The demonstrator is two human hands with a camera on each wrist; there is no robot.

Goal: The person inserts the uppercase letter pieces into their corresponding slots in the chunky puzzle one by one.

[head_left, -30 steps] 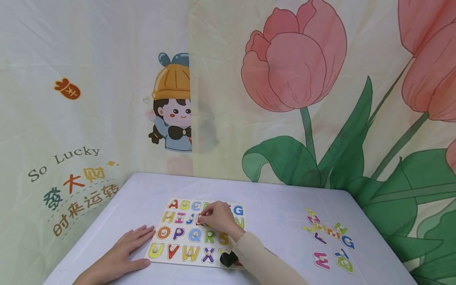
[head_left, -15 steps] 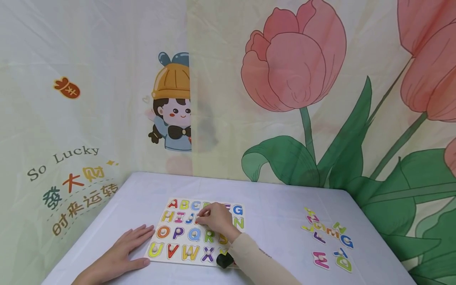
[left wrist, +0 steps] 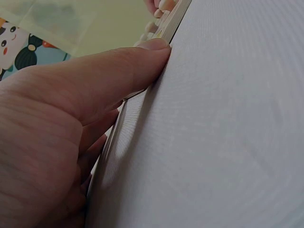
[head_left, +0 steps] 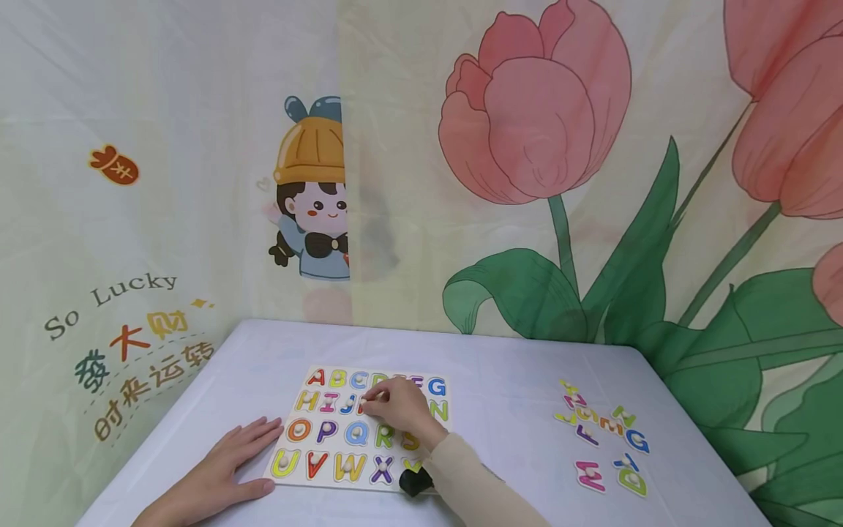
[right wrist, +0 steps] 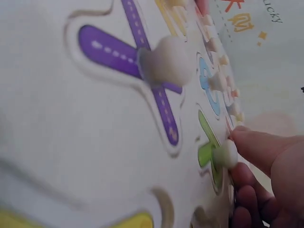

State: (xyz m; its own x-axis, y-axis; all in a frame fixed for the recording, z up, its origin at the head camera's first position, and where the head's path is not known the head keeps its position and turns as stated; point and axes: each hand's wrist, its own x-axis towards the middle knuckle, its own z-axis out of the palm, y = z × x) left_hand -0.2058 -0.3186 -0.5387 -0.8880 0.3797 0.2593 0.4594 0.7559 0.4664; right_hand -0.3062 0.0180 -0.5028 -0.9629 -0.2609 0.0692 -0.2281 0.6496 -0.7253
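A white wooden alphabet board (head_left: 332, 448) lies on the table, its colored letter pieces topped with small pale knobs. My right hand (head_left: 402, 410) is over the second row, thumb and index finger pinching at a red letter piece (head_left: 361, 408) just right of the J. That piece is mostly hidden by the fingers. In the right wrist view, the green R (right wrist: 205, 154) and purple X (right wrist: 111, 51) show close up in their slots. My left hand (head_left: 220, 465) lies at the board's left edge with fingers extended, and its thumb (left wrist: 142, 61) rests along the edge in the left wrist view.
To the right on the white table (head_left: 514, 410) lies a loose cluster of letter pieces, among them a blue G (head_left: 637, 441), a pink M (head_left: 589, 476) and a green D (head_left: 632, 481). A black wrist device (head_left: 416, 481) overlaps the board's front edge. Printed curtains stand behind.
The head view has shifted slightly. My right fingertips have moved a touch left at the red letter piece, and my left hand has stayed at the board's edge.
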